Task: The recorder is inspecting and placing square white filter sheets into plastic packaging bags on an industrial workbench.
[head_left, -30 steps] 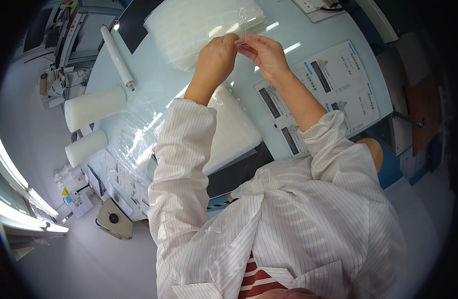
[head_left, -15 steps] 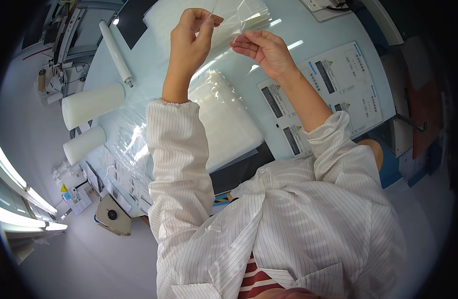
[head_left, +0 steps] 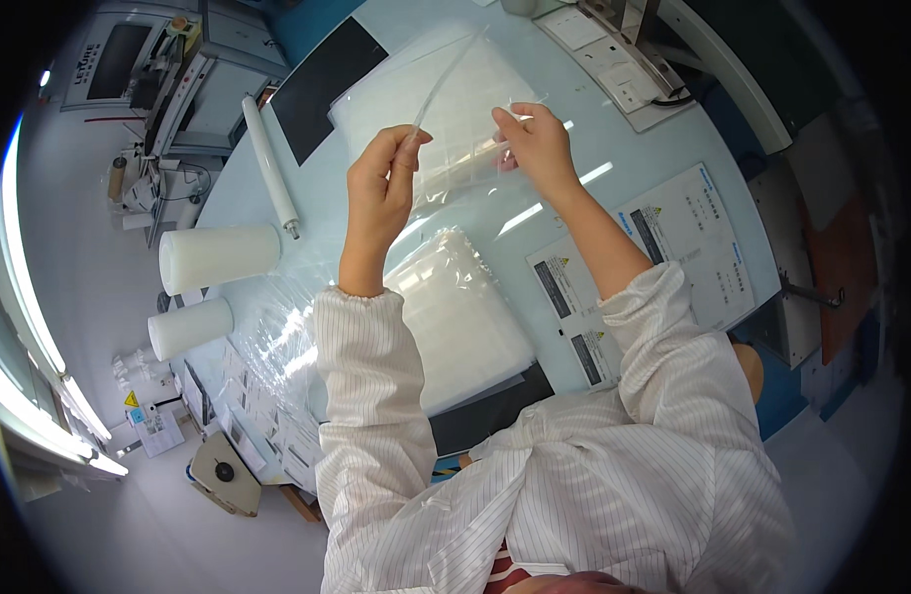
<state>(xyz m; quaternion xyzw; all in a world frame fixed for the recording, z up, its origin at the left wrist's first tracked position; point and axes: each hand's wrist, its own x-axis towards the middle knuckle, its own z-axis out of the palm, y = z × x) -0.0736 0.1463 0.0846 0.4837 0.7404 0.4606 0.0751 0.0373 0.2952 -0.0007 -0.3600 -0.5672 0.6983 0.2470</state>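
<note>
My left hand (head_left: 381, 188) pinches the edge of a clear plastic film (head_left: 446, 84) between thumb and fingers; that edge runs as a thin line up and away from the fingertips. My right hand (head_left: 543, 150) has its thumb and fingers curled together on another part of the film, with clear bits showing around the fingertips. Both hands are raised over the near side of a far stack of translucent plastic sheets (head_left: 376, 99). Closer to me, a second stack of clear plastic sheets (head_left: 465, 332) lies by my left sleeve. How far the film reaches is hard to see.
Two white rolls (head_left: 218, 259) (head_left: 190, 329) and a long white roller (head_left: 269, 168) lie at the table's left, beside crumpled clear film (head_left: 282, 342). Printed label sheets (head_left: 688, 233) lie at the right. A black sheet (head_left: 327, 89) is far left; a metal-framed device (head_left: 624, 69) stands far right.
Both hands have come nearer to me, and the view has shifted. The film's edge now stretches visibly from my left fingers; my right fingers have curled in more.
</note>
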